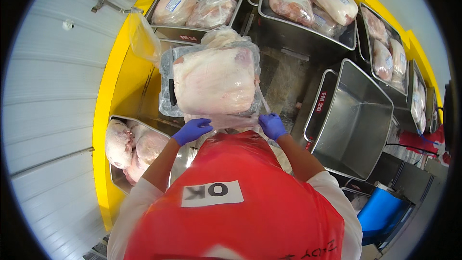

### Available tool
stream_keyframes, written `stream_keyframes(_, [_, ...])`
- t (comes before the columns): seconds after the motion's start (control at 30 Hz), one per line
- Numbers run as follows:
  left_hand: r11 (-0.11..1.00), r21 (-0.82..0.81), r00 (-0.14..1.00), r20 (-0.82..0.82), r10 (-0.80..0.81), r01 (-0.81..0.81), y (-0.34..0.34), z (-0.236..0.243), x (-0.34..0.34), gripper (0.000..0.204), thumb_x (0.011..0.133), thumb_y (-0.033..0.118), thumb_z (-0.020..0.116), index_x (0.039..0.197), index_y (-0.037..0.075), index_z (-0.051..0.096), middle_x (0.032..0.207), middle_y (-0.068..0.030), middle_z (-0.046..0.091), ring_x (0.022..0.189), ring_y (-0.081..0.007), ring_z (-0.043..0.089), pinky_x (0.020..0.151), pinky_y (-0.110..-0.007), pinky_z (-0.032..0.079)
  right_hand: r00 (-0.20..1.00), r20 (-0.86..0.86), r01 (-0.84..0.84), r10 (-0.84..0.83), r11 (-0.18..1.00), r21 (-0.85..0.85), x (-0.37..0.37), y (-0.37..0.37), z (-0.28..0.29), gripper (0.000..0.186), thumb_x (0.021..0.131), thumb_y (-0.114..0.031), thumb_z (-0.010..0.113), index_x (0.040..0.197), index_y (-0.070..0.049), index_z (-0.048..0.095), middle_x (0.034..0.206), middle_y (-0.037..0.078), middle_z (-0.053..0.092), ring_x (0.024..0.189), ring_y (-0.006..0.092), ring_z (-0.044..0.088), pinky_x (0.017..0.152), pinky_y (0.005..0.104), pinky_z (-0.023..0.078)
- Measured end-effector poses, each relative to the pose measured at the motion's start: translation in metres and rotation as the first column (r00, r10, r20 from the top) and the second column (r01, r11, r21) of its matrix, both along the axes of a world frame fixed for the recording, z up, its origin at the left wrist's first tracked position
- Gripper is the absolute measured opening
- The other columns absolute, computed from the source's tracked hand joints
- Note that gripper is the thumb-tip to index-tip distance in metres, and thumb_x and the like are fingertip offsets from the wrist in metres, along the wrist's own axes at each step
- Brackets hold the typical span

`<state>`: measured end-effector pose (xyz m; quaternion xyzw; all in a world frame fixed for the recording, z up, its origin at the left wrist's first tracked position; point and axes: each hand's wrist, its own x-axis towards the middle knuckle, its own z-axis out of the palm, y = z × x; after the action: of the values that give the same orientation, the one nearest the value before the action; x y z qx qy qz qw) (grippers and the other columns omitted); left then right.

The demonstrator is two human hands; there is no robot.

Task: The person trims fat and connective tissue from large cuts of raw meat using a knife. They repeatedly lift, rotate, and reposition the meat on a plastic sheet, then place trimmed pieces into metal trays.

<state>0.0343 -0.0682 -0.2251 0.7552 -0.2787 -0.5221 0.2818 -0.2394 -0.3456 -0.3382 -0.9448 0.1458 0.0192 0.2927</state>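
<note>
A large pale slab of meat [214, 81] lies in front of me on a grey, plastic-covered stand [166, 67]. Clear plastic film [228, 121] is drawn along the near edge of the meat. My left hand [192, 131], in a blue-purple glove, has its fingers closed on the left end of this film. At the right end, my right hand [273, 126], gloved alike, pinches the film, and a strip of it runs up the meat's right side. More crumpled plastic [224, 37] bunches beyond the meat.
Metal bins with bagged meat stand at the far left [199, 33], far middle [308, 31] and right [385, 74]. An empty metal bin [358, 120] is tilted at my right. Unwrapped meat fills a bin [137, 147] at my left. A plastic bag [143, 38] hangs by the wall.
</note>
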Motion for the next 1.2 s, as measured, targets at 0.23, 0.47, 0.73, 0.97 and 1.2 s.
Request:
stream_keyframes(0.23, [0.960,0.131,0.959,0.173,0.223,-0.246,0.045,0.038,0.021,0.057,0.097,0.038,0.072,0.134,-0.005,0.065,0.123,-0.0195,0.073,0.110,-0.0231,0.070,0.097,-0.035,0.054,0.929,-0.100,0.360,-0.356,0.808,0.466,0.020,-0.025,0.022,0.051,0.090,-0.040,0.071,0.127,-0.008,0.057,0.109,0.021,0.071,0.107,0.0419,0.069,0.096,0.0494,0.052])
stream_keyframes(0.47, [0.922,-0.105,0.704,0.615,0.355,-0.373,0.005,0.049,0.042,0.066,0.094,0.037,0.076,0.145,0.000,0.057,0.142,-0.0238,0.060,0.121,-0.0317,0.065,0.101,-0.041,0.052,0.778,0.018,0.524,-0.628,0.663,0.535,0.074,-0.053,0.019,0.057,0.094,-0.042,0.065,0.141,-0.011,0.053,0.121,0.025,0.070,0.111,0.0445,0.068,0.095,0.0488,0.054])
stream_keyframes(0.73, [1.000,-0.014,0.533,0.846,0.014,-0.003,-0.046,0.083,0.010,0.085,0.089,0.039,0.079,0.158,0.008,0.042,0.158,-0.0285,0.042,0.145,-0.0437,0.042,0.119,-0.048,0.035,0.863,-0.056,0.500,-0.503,0.832,0.241,0.105,-0.084,0.037,0.020,0.095,-0.025,0.056,0.105,-0.011,0.066,0.096,0.024,0.074,0.093,0.0454,0.071,0.081,0.0560,0.054])
stream_keyframes(0.97, [0.992,0.103,0.633,0.774,-0.032,-0.075,-0.015,0.091,0.021,0.083,0.091,0.042,0.078,0.155,0.003,0.044,0.155,-0.0290,0.046,0.144,-0.0418,0.045,0.118,-0.047,0.038,0.847,-0.162,0.532,-0.507,0.816,0.227,0.135,-0.122,0.014,0.021,0.090,-0.025,0.063,0.107,-0.015,0.071,0.103,0.021,0.075,0.098,0.0427,0.071,0.083,0.0509,0.057])
stream_keyframes(1.2, [0.924,0.150,0.728,0.664,0.170,-0.353,0.054,0.083,0.019,0.081,0.093,0.044,0.076,0.153,-0.002,0.046,0.149,-0.0289,0.053,0.138,-0.0401,0.053,0.114,-0.045,0.043,0.831,-0.181,0.549,-0.526,0.722,0.420,0.125,-0.113,-0.008,0.031,0.086,-0.030,0.069,0.113,-0.015,0.074,0.111,0.020,0.074,0.103,0.0400,0.070,0.088,0.0478,0.055])
